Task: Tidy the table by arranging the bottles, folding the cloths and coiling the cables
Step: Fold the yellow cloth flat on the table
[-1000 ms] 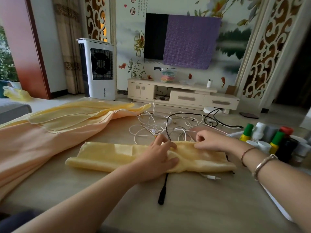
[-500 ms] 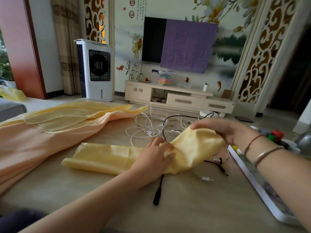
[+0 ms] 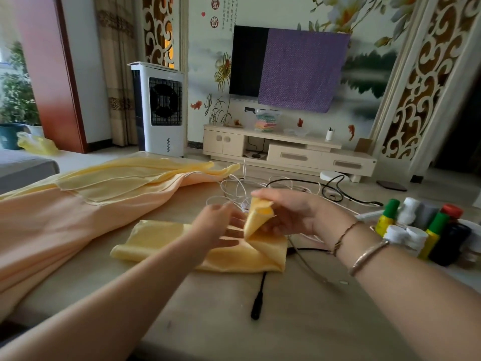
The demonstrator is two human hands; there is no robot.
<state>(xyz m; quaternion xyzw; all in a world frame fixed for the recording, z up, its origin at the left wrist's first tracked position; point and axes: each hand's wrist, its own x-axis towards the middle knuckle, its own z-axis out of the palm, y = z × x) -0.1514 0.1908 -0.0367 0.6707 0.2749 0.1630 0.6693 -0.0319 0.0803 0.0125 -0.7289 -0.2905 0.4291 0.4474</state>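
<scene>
A glossy yellow cloth (image 3: 166, 239) lies in a folded strip at the middle of the tabletop (image 3: 299, 313). The right hand (image 3: 291, 213) pinches its lifted end, doubled over leftward. The left hand (image 3: 216, 226), fingers spread and blurred, seems to press the strip flat. White cables (image 3: 234, 190) tangle behind; plastic bottles (image 3: 421, 230) cluster right.

Single head view, no second camera to share with. Worn at head height, it looks forward and down across the tabletop (image 3: 213, 321), close in: both forearms enter from the bottom edge. Hands (image 3: 294, 214) sit mid-frame. Bottles (image 3: 426, 230) at 3 o'clock, big cloth (image 3: 78, 204) at 9. Far wall with the TV (image 3: 286, 66) at 12 o'clock. Wide-angle, edges bent.
</scene>
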